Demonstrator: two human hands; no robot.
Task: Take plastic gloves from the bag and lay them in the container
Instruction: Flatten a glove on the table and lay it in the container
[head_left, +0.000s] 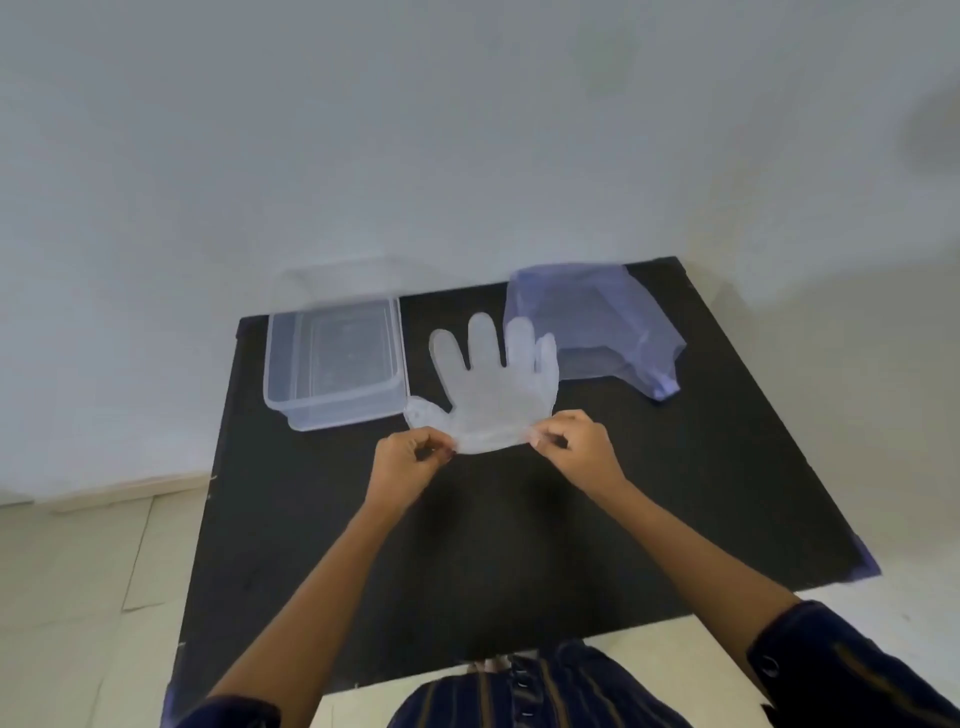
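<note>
Glove (493, 384) held flat over surface (675, 493) centre, cuff pinched by left hand (410, 457) and right hand (576, 441). Container (283, 364) at far-left edge, bag (597, 322) far-right. Risk: thin film likely folds, clings or catches container rim; uneven release would crumple it.

The bag (592, 327) is too hazy to show its contents.

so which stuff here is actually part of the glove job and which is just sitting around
Part of the job:
- plastic glove, held flat at its cuff by the left hand and right hand
- clear container, open, to the left of the glove
- bluish plastic bag, to the right of the glove

Just there:
- black table under everything; nothing else lies on it
</note>
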